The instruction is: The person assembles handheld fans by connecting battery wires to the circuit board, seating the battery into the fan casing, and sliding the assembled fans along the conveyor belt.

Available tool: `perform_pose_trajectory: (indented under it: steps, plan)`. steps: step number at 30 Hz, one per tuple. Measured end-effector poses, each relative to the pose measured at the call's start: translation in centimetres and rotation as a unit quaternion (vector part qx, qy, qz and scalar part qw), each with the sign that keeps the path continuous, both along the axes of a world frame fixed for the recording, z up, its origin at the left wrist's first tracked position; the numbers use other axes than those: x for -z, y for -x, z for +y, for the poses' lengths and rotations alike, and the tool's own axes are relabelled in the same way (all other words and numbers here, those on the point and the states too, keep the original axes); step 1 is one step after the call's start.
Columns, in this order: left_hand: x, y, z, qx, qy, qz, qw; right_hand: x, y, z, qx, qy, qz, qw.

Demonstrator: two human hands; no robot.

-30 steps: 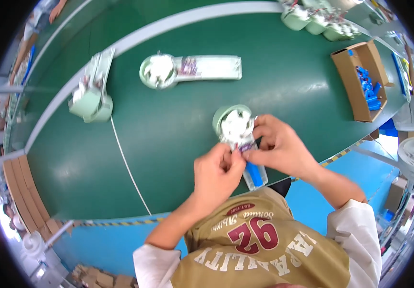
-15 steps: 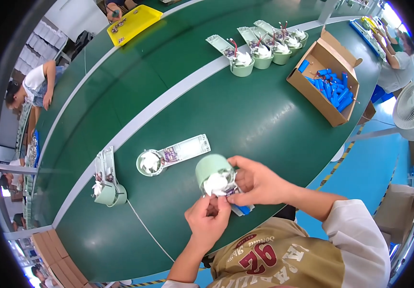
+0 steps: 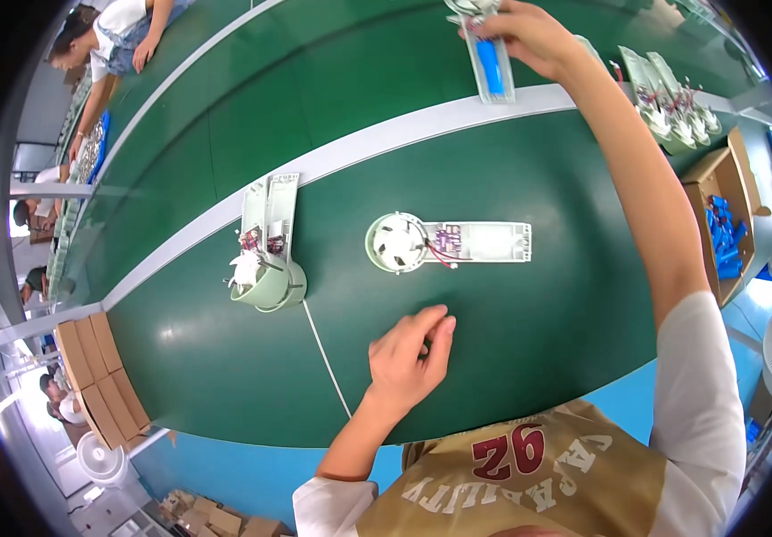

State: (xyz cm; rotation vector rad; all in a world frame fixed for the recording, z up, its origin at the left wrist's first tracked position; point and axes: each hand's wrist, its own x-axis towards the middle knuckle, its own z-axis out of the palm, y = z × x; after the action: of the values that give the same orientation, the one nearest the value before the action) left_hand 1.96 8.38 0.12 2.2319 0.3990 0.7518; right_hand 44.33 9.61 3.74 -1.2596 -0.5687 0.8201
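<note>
My right hand (image 3: 533, 40) is stretched far out beyond the pale divider strip. Its fingers close on an open handheld fan (image 3: 471, 11), whose round head is cut off by the picture's upper edge. A blue battery (image 3: 490, 67) lies in the fan's handle. Above the green table, my left hand (image 3: 408, 362) is loosely closed, fingers curled toward the thumb, with nothing visible in it. Beyond it lies another open handheld fan (image 3: 399, 243), showing white blades, a purple circuit board and an empty handle. Further left, fan housings (image 3: 269, 282) stand close together, their handle halves upright.
At the right, a cardboard box (image 3: 708, 192) holds many blue batteries. Several open fans (image 3: 668, 107) stand near the divider strip (image 3: 341, 152). Brown cartons (image 3: 104, 380) stand at the table's left end. A co-worker (image 3: 104, 45) leans over the far left side.
My right hand has carried the fan from in front of me across the divider strip. My left hand has let go of it. The view has shifted, too.
</note>
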Motion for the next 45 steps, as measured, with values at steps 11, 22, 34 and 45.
perform_pose_trajectory:
  steps: [11,22,34,45]
  plan:
    - [-0.8,-1.3,3.1,-0.092,-0.118,-0.003,0.989,5.8,-11.1,10.7,0.112,0.115,-0.371,0.915]
    - [-1.3,-6.5,6.2,0.189,-0.038,0.073,0.978,-2.4,6.3,-4.5,-0.041,0.23,-0.43,0.872]
    - [-3.9,-3.4,-1.0,0.111,-0.034,-0.044,0.992,-4.2,21.9,-16.7,-0.192,0.38,-0.006,0.905]
    - [-1.8,-2.4,-6.9,-0.053,0.026,-0.061,0.996,-2.4,23.4,-16.7,-0.15,0.325,0.206,0.911]
